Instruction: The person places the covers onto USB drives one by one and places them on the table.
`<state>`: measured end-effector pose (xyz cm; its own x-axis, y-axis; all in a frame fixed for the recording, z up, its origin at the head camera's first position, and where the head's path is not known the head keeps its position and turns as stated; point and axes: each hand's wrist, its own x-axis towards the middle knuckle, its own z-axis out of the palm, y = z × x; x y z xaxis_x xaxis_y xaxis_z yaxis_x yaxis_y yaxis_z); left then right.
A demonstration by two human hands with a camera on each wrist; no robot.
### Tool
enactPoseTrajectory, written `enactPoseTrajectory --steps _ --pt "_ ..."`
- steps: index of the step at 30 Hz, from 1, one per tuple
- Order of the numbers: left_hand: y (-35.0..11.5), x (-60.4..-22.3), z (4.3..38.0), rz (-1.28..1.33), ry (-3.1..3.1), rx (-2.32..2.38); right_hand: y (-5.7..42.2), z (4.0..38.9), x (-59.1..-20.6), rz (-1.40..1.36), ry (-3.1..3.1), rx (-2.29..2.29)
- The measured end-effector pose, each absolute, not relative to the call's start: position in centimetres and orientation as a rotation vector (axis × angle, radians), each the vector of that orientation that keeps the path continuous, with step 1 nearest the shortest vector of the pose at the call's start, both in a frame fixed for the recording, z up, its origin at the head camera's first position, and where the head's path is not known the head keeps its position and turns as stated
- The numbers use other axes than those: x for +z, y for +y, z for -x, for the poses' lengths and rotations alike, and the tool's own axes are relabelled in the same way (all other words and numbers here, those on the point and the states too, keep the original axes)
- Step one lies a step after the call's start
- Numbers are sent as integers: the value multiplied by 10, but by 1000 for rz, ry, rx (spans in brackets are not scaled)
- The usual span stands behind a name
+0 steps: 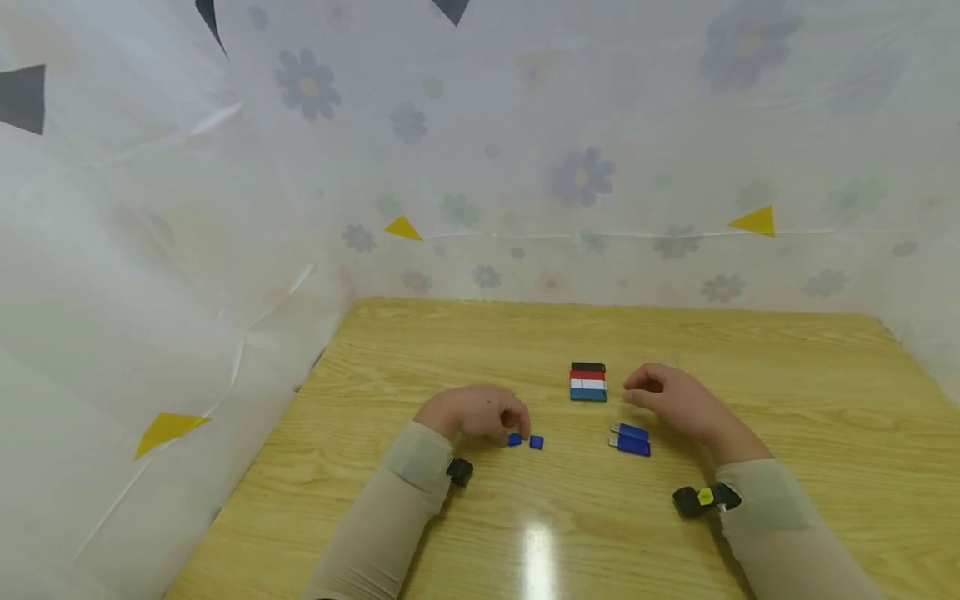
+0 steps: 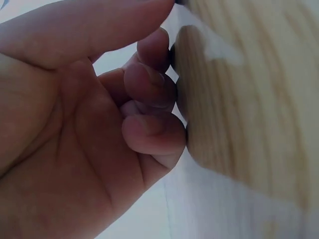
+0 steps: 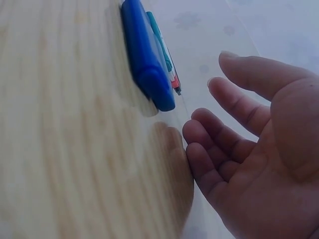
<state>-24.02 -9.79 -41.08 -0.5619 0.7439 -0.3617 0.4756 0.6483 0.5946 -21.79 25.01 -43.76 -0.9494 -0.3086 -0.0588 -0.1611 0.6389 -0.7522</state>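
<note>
Blue caps [image 1: 536, 442], two of them, lie close together on a wood-grain counter [image 1: 420, 542] at a person's left hand [image 1: 474, 412], its fingers bent downward around the left cap; whether they pinch it, the views cannot tell. To the right, a pair of blue USB sticks [image 1: 632, 446] lies side by side, metal plugs toward the caps. The right hand [image 1: 678, 405], its thumb and fingers apart and loosely curved, is just beyond them, near a neat stack-like row of black [image 1: 587, 367], red [image 1: 579, 375], white [image 1: 578, 384] and teal [image 1: 588, 396] sticks. Behind hangs a pale flowered sheet [image 1: 510, 100].
</note>
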Motion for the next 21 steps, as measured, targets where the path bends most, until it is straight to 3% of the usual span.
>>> enactPoseTrajectory --steps 21 --pt "-96 -413 241 -909 2468 547 258 216 -435 428 2692 -1160"
